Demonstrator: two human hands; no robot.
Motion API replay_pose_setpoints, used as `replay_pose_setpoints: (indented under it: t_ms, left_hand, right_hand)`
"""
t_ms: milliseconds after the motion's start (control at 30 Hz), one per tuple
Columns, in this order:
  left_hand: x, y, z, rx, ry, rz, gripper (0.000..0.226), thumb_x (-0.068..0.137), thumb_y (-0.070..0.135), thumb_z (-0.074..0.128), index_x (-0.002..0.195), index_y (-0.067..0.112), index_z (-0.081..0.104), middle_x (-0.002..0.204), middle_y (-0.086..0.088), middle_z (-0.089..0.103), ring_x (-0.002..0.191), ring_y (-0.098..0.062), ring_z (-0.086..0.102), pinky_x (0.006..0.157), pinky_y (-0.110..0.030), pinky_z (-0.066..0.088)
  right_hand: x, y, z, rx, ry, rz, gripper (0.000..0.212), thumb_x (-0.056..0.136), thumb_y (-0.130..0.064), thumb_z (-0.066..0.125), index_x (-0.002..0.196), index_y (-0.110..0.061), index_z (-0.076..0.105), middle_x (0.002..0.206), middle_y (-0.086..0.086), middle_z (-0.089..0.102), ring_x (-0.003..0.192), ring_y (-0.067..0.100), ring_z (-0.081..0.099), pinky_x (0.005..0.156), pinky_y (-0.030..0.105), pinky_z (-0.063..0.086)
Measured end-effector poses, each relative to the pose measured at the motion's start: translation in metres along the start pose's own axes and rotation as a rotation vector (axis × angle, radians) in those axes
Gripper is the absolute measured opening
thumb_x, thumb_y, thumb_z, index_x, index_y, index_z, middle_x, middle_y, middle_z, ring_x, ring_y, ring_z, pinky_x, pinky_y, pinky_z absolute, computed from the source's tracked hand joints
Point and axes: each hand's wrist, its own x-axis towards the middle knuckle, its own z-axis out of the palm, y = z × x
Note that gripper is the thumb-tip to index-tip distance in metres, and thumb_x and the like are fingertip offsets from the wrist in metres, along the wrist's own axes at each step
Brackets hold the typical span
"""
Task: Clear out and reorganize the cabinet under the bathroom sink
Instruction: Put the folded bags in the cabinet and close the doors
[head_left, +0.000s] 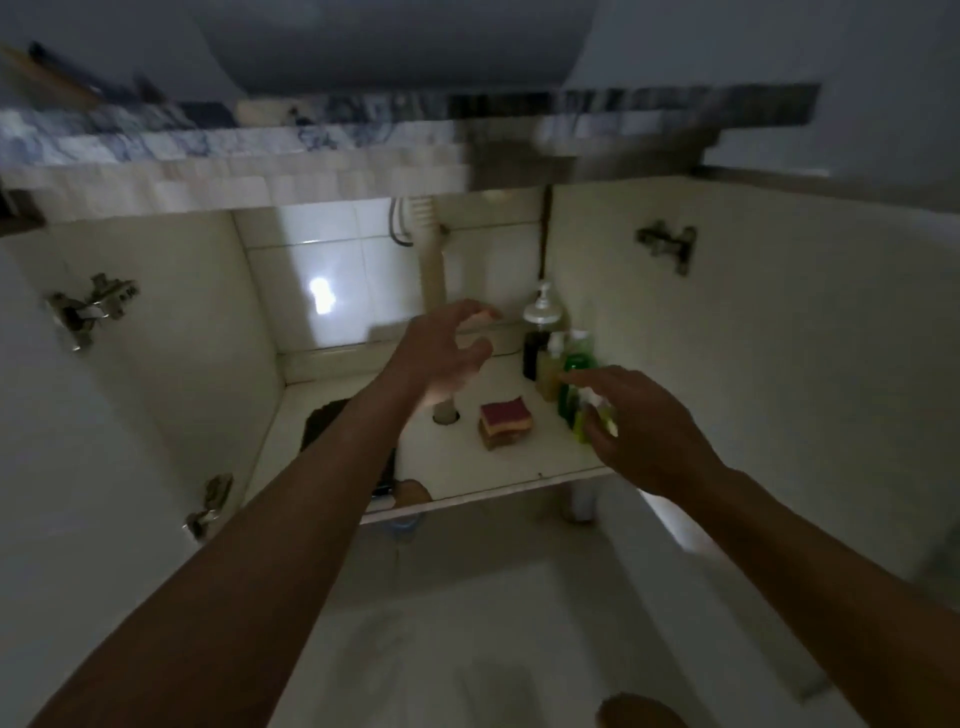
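Note:
The open cabinet (519, 462) under the sink has a white floor. My left hand (447, 348) hovers inside it with fingers spread, holding nothing, in front of the drain pipe (434, 260). My right hand (644, 431) is at the cabinet's right front, fingers closed around a small green bottle (597, 421). Behind it stand a green bottle (576, 364), a yellowish bottle (549, 371) and a dark pump bottle (537, 332) in a row along the right wall. A red and yellow sponge (505, 422) lies on the cabinet floor between my hands.
Both cabinet doors stand open, left door (104, 415) and right door (779, 338), hinges showing. A dark object (332, 421) lies at the cabinet's left, partly hidden by my left arm. A marble counter edge (234, 145) overhangs above. The pale floor (467, 623) is below.

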Motion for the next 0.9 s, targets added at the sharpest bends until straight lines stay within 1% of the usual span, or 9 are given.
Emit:
replay_pose_setpoints:
  t_ms: [100, 333, 400, 467, 533, 600, 667, 767, 900]
  left_hand:
    - [0.016, 0.064, 0.022, 0.039, -0.044, 0.166, 0.035, 0.094, 0.025, 0.06, 0.128, 0.035, 0.059, 0.136, 0.006, 0.055, 0.117, -0.015, 0.056, 0.086, -0.019, 0.037]
    - [0.029, 0.202, 0.072, -0.057, -0.088, 0.557, 0.041, 0.094, 0.029, 0.06, 0.134, 0.035, 0.053, 0.14, 0.009, 0.053, 0.123, -0.008, 0.05, 0.099, -0.023, 0.039]
    - [0.029, 0.234, 0.087, -0.061, -0.105, 0.656, 0.047, 0.094, 0.031, 0.061, 0.139, 0.034, 0.048, 0.146, 0.01, 0.048, 0.132, -0.008, 0.044, 0.105, -0.021, 0.033]
    - [0.029, 0.256, 0.102, -0.057, -0.141, 0.721, 0.053, 0.094, 0.035, 0.059, 0.143, 0.036, 0.042, 0.15, 0.01, 0.043, 0.136, -0.009, 0.04, 0.108, -0.024, 0.031]
    - [0.027, 0.27, 0.115, -0.048, -0.18, 0.752, 0.055, 0.094, 0.042, 0.058, 0.145, 0.037, 0.039, 0.152, 0.01, 0.041, 0.137, -0.011, 0.041, 0.109, -0.029, 0.036]
    - [0.026, 0.277, 0.124, -0.022, -0.197, 0.771, 0.054, 0.094, 0.046, 0.056, 0.145, 0.036, 0.04, 0.15, 0.01, 0.044, 0.136, -0.011, 0.042, 0.11, -0.035, 0.038]
    - [0.024, 0.28, 0.129, -0.009, -0.182, 0.781, 0.052, 0.094, 0.048, 0.056, 0.142, 0.034, 0.044, 0.146, 0.01, 0.048, 0.135, -0.011, 0.043, 0.11, -0.039, 0.04]
    - [0.025, 0.28, 0.128, -0.02, -0.143, 0.78, 0.044, 0.092, 0.05, 0.055, 0.134, 0.036, 0.049, 0.138, 0.013, 0.054, 0.129, -0.01, 0.047, 0.105, -0.041, 0.044]
    - [0.018, 0.267, 0.121, -0.039, -0.083, 0.822, 0.04, 0.09, 0.057, 0.053, 0.123, 0.034, 0.052, 0.125, 0.015, 0.058, 0.12, -0.008, 0.05, 0.099, -0.042, 0.047]
  right_hand:
    - [-0.028, 0.009, -0.052, -0.129, 0.184, -0.015, 0.038, 0.088, -0.02, 0.053, 0.125, -0.023, 0.064, 0.117, -0.002, 0.067, 0.099, 0.021, 0.062, 0.078, 0.04, 0.053]
    - [-0.099, 0.036, -0.139, -0.367, 0.639, -0.019, 0.032, 0.08, 0.001, 0.058, 0.11, -0.007, 0.065, 0.103, 0.011, 0.066, 0.093, 0.024, 0.059, 0.076, 0.04, 0.052]
    - [-0.117, 0.044, -0.153, -0.366, 0.748, 0.052, 0.038, 0.077, 0.001, 0.064, 0.113, -0.009, 0.055, 0.106, 0.012, 0.06, 0.096, 0.024, 0.056, 0.081, 0.037, 0.053]
    - [-0.131, 0.052, -0.161, -0.266, 0.839, 0.222, 0.05, 0.078, -0.007, 0.073, 0.119, -0.011, 0.046, 0.11, 0.006, 0.051, 0.099, 0.016, 0.052, 0.082, 0.029, 0.051]
    - [-0.137, 0.06, -0.167, -0.108, 0.827, 0.424, 0.058, 0.081, -0.02, 0.078, 0.127, -0.015, 0.043, 0.112, -0.002, 0.049, 0.096, 0.012, 0.052, 0.076, 0.026, 0.05]
    - [-0.137, 0.069, -0.169, 0.013, 0.693, 0.53, 0.053, 0.085, -0.031, 0.074, 0.129, -0.022, 0.046, 0.112, -0.005, 0.055, 0.094, 0.012, 0.057, 0.074, 0.028, 0.051]
    - [-0.135, 0.075, -0.168, 0.022, 0.57, 0.524, 0.034, 0.091, -0.035, 0.067, 0.12, -0.024, 0.054, 0.104, -0.005, 0.062, 0.09, 0.012, 0.062, 0.074, 0.032, 0.055]
    - [-0.132, 0.071, -0.16, -0.003, 0.528, 0.493, 0.014, 0.096, -0.032, 0.06, 0.104, -0.021, 0.06, 0.088, -0.005, 0.066, 0.078, 0.008, 0.065, 0.069, 0.034, 0.059]
    - [-0.132, 0.058, -0.147, -0.038, 0.571, 0.382, 0.012, 0.096, -0.029, 0.06, 0.099, -0.018, 0.062, 0.076, -0.01, 0.062, 0.067, 0.0, 0.061, 0.061, 0.013, 0.049]
